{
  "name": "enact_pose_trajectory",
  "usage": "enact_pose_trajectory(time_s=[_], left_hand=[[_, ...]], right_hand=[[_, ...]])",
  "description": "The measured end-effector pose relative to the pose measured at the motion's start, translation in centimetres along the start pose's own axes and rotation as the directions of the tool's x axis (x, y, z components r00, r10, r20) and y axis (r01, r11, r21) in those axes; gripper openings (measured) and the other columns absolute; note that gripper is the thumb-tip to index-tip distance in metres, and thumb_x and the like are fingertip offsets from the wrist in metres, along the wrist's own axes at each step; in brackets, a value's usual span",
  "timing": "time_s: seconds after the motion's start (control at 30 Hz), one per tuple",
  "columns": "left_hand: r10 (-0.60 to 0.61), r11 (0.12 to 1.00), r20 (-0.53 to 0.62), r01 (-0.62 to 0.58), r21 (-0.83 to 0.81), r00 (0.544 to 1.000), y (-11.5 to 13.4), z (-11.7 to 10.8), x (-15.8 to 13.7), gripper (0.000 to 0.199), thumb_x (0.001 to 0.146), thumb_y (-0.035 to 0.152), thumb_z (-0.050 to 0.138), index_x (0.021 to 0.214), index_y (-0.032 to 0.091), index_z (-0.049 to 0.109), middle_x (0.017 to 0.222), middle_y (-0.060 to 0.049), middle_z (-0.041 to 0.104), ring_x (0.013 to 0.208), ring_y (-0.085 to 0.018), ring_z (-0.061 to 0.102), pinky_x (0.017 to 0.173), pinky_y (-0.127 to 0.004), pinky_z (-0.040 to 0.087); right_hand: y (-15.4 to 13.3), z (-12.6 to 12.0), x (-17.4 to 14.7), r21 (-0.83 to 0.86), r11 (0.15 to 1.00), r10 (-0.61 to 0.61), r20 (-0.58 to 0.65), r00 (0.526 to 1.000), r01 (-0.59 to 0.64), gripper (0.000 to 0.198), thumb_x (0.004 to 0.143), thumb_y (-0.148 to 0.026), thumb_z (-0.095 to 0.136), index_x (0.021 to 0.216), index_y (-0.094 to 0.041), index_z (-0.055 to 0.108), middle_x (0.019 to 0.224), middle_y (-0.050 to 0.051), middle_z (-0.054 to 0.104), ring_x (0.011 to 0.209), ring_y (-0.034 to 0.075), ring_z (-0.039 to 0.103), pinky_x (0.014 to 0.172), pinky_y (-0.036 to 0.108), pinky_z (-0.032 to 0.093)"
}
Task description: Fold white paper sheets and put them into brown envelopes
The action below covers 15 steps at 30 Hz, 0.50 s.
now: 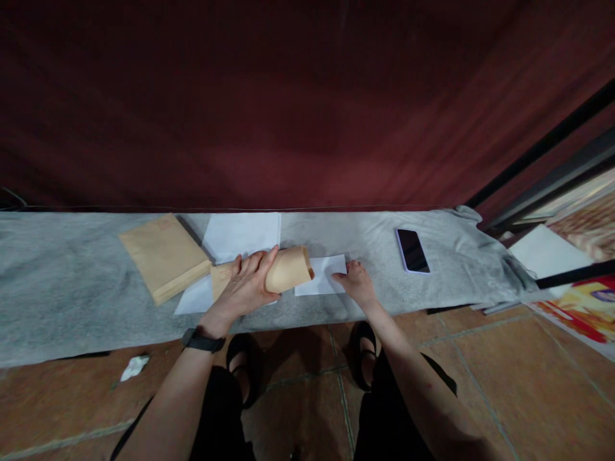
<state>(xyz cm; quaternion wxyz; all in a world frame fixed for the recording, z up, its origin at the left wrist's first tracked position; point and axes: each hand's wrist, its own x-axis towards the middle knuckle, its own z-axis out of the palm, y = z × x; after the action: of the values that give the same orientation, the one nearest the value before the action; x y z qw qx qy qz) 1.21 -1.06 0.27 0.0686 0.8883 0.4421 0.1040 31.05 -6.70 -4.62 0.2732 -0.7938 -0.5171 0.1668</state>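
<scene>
Under my left hand (247,282) lies a brown paper envelope (288,269), its right end bulging open. The fingers of that hand are spread over it, with the thumb along its near side. To the right, a folded white sheet of paper (324,275) lies in line with the envelope's mouth. My right hand (356,282) pinches its right end between thumb and fingers. The sheet's left end is close to the mouth; I cannot tell whether it reaches inside. White paper sheets (243,234) lie beneath the envelope and my left hand.
A stack of brown envelopes (166,256) lies at the left on the grey cloth (62,282) covering the narrow bench. A phone (412,251) rests at the right. Behind the bench rises a dark red surface (307,109). A crumpled white scrap (134,367) is on the tiled floor.
</scene>
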Motion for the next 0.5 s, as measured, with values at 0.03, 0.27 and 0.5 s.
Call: enact_pose_trajectory(time_s=[0.03,0.27,0.5], left_hand=[[-0.002,1.000,0.005,0.002,-0.007,1.000,0.0,0.0,0.0,0.113,0.071,0.038,0.075,0.161,0.026,0.007,0.146,-0.015,0.046,0.139,-0.037,0.043,0.121,-0.064,0.016],[-0.021,0.999,0.025,0.022,-0.042,0.999,0.0,0.1,0.1,0.115,0.071,0.038,0.076,0.161,0.027,0.006,0.147,-0.014,0.046,0.140,-0.037,0.041,0.121,-0.066,0.014],[-0.006,1.000,-0.002,0.006,-0.023,1.000,-0.1,0.3,0.1,0.115,0.070,0.038,0.077,0.161,0.027,0.007,0.146,-0.015,0.045,0.139,-0.038,0.042,0.120,-0.066,0.013]], right_hand=[[0.3,-0.3,0.3,0.104,0.994,-0.014,-0.023,1.000,0.016,0.022,0.074,-0.031,0.073,0.077,-0.024,0.052,0.078,0.005,0.062,0.082,0.026,0.062,0.074,0.035,0.045],[1.6,-3.3,3.1,0.589,0.797,0.007,-0.233,0.972,0.136,0.021,0.077,-0.039,0.063,0.079,-0.025,0.047,0.070,-0.005,0.051,0.067,0.015,0.050,0.065,0.029,0.041],[0.1,-2.8,2.3,0.755,0.645,-0.070,-0.092,0.993,0.116,0.029,0.075,-0.048,0.066,0.084,-0.024,0.052,0.075,-0.002,0.061,0.069,0.016,0.055,0.066,0.029,0.045]])
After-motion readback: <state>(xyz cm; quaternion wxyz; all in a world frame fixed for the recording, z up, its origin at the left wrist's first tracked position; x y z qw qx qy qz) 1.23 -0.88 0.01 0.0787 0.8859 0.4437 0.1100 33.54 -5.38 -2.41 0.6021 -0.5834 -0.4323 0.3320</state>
